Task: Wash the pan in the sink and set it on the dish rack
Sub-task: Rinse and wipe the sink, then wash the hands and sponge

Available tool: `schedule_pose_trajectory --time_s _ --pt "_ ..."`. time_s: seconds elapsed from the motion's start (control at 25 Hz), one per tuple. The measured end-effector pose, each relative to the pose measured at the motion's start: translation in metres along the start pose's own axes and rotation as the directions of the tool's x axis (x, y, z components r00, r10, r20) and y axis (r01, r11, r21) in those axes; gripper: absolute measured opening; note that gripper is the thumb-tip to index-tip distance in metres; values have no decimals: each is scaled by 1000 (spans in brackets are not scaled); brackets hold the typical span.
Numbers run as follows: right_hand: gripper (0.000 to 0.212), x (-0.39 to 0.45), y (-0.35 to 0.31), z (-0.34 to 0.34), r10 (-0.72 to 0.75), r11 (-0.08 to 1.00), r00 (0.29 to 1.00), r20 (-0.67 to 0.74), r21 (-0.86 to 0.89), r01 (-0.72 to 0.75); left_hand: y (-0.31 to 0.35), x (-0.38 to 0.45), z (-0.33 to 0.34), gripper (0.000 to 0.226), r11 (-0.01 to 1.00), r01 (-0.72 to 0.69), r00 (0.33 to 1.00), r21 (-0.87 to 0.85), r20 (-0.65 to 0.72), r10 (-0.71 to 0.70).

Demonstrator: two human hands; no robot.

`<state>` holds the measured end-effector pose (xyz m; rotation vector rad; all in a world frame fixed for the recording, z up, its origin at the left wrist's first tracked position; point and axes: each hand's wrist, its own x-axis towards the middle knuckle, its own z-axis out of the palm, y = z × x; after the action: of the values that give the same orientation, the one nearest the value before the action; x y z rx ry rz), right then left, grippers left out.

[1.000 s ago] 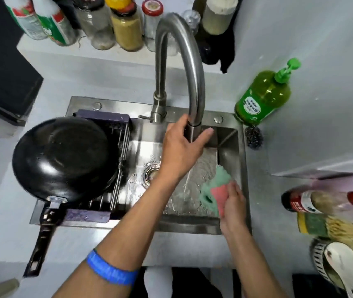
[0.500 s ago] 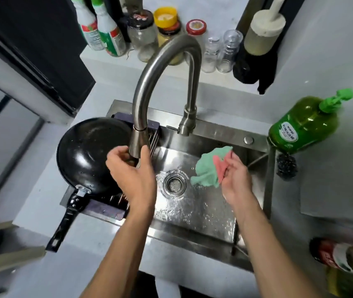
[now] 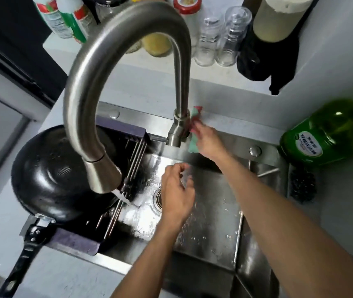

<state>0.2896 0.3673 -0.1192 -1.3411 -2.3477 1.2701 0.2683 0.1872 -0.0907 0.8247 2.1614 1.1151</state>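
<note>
The black pan (image 3: 49,179) sits upside down on the dish rack (image 3: 128,166), which spans the left part of the stainless sink (image 3: 210,211). Its domed bottom faces up and is speckled with water drops, and its long black handle (image 3: 24,252) reaches out over the sink's front edge toward the lower left, above the pale bench (image 3: 49,274). The rack's metal bars show just right of the pan, with dark purple end pieces at the back and the front.

The tall curved faucet (image 3: 98,67) arches from its base at the back rim of the sink over to the left, and its spray head (image 3: 103,177) hangs above the rack's bars beside the pan. A white stream of water leaves the head and strikes near the bars.

The right hand (image 3: 209,140) is closed on a green and red cloth (image 3: 194,127) and presses it against the faucet's base (image 3: 177,132). The left hand (image 3: 176,192) hovers over the drain (image 3: 157,197) with its fingers loosely curled and nothing in its grasp. The sink floor around it is wet and beaded with drops.

A green dish soap bottle (image 3: 326,136) lies tilted at the sink's right back corner, with a dark scouring ball (image 3: 302,186) just in front of it. Jars, sauce bottles and clear glasses (image 3: 222,37) stand on the ledge behind the faucet.
</note>
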Motion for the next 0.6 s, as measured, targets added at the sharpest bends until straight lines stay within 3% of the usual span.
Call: schedule_pose_trajectory --time_s 0.08,0.16,0.24,0.32,0.44,0.52,0.6 --pt "68 5 14 7 -124 907 991 43 -401 131 -7 16 2 28 999 -30 999 25 -12 30" --pt "72 11 15 14 -165 834 985 42 -528 162 -9 23 0 29 999 -40 999 31 -30 41" --pt "69 24 19 19 -178 877 980 85 -438 198 -13 28 0 29 999 -41 999 36 -26 42" --pt "70 26 19 21 -141 872 985 97 -460 170 -19 26 1 30 997 -62 998 48 -26 63" --pt "64 12 8 25 -96 812 982 -164 -584 -18 -30 20 7 29 993 -97 995 67 4 97" --pt "55 3 7 35 -148 890 964 -221 -454 33 -30 16 11 28 996 -61 998 64 12 60" --pt "48 6 17 37 -184 978 964 -194 -138 159 -25 13 18 27 998 -46 998 45 36 45"
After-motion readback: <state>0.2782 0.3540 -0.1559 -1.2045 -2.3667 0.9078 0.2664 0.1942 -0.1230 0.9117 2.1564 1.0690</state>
